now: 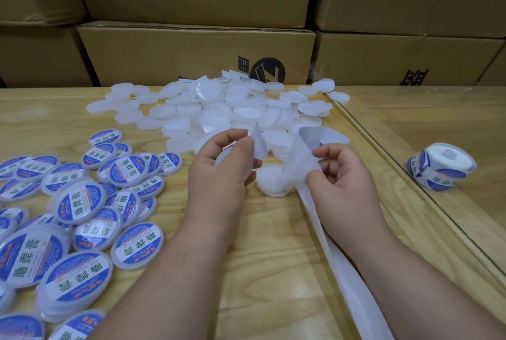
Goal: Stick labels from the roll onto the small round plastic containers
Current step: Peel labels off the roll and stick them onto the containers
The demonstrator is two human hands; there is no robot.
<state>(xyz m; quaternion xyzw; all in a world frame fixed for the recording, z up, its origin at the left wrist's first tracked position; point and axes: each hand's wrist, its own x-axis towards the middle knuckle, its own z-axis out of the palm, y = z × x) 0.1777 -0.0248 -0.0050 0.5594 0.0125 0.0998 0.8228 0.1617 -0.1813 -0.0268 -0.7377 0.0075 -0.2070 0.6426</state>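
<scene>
Two hands work over the wooden table (273, 257): left hand (219, 175) pinches a peeled label (258, 145) above a blank container (272, 181); right hand (345, 178) pinches the backing strip (301, 159). Label roll (440, 168) far right; labelled containers (82, 203) left; blank pile (219, 109) behind

Milky matt plastic containers (219, 109) at 12 o'clock, glossy paper labels on the labelled containers (79, 200) at 9, pale grainy wood table (260, 257), brown cardboard boxes (191, 49) behind.
</scene>
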